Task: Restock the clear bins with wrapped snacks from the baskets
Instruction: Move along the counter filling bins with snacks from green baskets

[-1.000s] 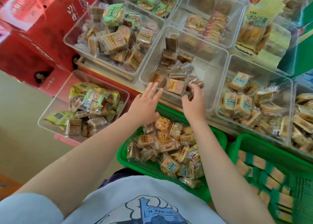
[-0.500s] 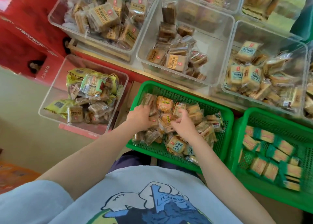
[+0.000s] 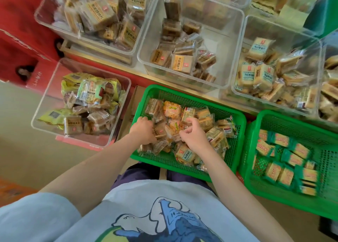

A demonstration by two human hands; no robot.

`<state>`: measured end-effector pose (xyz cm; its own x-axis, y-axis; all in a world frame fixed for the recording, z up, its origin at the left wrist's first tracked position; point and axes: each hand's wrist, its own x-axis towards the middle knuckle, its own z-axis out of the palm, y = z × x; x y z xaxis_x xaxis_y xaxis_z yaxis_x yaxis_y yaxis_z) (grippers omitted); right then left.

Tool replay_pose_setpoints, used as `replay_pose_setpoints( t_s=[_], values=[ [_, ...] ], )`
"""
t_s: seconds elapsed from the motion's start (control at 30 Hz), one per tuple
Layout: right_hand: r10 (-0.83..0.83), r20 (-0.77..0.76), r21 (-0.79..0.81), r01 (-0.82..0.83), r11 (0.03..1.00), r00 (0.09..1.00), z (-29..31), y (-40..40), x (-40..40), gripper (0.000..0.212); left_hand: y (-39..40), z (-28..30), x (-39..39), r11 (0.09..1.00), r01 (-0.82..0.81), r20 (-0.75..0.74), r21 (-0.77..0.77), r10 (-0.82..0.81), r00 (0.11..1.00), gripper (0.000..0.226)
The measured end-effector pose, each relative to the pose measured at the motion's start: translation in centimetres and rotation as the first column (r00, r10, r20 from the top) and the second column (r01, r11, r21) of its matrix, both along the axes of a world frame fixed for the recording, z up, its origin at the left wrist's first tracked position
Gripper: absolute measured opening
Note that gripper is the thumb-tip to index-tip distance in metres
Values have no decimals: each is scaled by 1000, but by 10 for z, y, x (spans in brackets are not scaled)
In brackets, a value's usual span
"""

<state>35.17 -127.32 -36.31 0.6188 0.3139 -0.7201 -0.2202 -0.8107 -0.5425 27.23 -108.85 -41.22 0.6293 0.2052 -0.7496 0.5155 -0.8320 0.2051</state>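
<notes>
A green basket (image 3: pixel 236 143) in front of my lap holds a heap of wrapped snacks (image 3: pixel 172 111). Both my hands are down in that heap. My left hand (image 3: pixel 143 130) has its fingers curled around brown wrapped packets at the basket's left side. My right hand (image 3: pixel 192 133) pinches a clear-wrapped packet near the middle of the heap. Just behind the basket stands a clear bin (image 3: pixel 225 46) that is partly filled with brown wrapped snacks (image 3: pixel 180 62).
A second green basket (image 3: pixel 329 196) with green-wrapped snacks sits at the right. Clear bins surround the work spot: one at the left (image 3: pixel 47 99) with mixed packets, one at the upper left (image 3: pixel 43 20), one at the right (image 3: pixel 243 38). Red cartons (image 3: pixel 18 46) stand at the far left.
Both hands came back from the clear bin down into the green basket and now grip packets in the heap. The view has tilted downward.
</notes>
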Motion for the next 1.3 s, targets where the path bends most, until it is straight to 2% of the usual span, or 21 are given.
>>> replay_pose_setpoints(
  t_s=[0.07,0.17,0.23,0.3,0.37,0.47,0.53,0.6,0.7,0.77,0.87,0.93,1.0,1.07,1.13,1.2,1.27,1.3],
  values=[
    [-16,20,17,15,1000,1000,9,3,6,52,0,17,3,993,-81,57,-81,86,995,54],
    [-108,19,68,107,992,994,22,9,19,52,2,54,18,948,-170,233,-268,235,944,53],
    [-215,-69,134,222,966,974,36,15,28,53,5,85,32,929,-110,379,-355,250,891,53],
    [-357,-237,271,414,869,904,53,20,38,42,9,112,45,905,-49,490,-422,274,828,56],
    [-429,-282,403,512,758,858,71,22,51,27,12,127,57,911,-11,595,-412,279,754,60],
    [-533,-52,451,496,742,845,92,26,80,27,18,133,75,965,-75,741,-250,240,627,75],
    [-631,-12,472,560,680,776,100,30,103,32,20,131,86,980,-133,726,-150,200,658,80],
    [-688,-17,475,611,633,726,104,35,124,34,21,120,91,994,-109,654,-18,94,750,82],
    [-686,6,391,629,672,728,97,49,142,36,18,97,86,993,15,507,118,-73,859,87],
    [-674,7,302,641,706,739,89,58,145,40,16,87,79,985,57,481,160,-128,867,94],
    [-597,30,225,577,785,801,82,60,139,34,22,85,79,989,60,502,135,-121,856,92],
    [-521,176,191,490,850,835,84,54,127,25,22,88,79,995,46,533,90,-87,841,87],
    [-489,299,219,440,871,820,84,45,110,20,20,88,71,999,-26,609,23,7,793,82],
    [-435,299,215,384,898,849,79,35,92,17,18,83,54,992,-104,637,-69,124,761,77],
    [-330,217,152,302,941,919,66,27,71,15,21,68,32,983,-119,528,-144,177,831,76],
    [-254,142,85,244,966,957,48,22,50,14,23,45,7,984,-70,310,-166,119,943,75],
    [-223,93,42,220,975,970,32,21,34,14,24,20,-22,988,-16,149,-155,39,988,73],
    [-208,65,31,206,978,976,24,21,27,14,23,9,-36,990,18,114,-136,-3,994,73]
  ],
)
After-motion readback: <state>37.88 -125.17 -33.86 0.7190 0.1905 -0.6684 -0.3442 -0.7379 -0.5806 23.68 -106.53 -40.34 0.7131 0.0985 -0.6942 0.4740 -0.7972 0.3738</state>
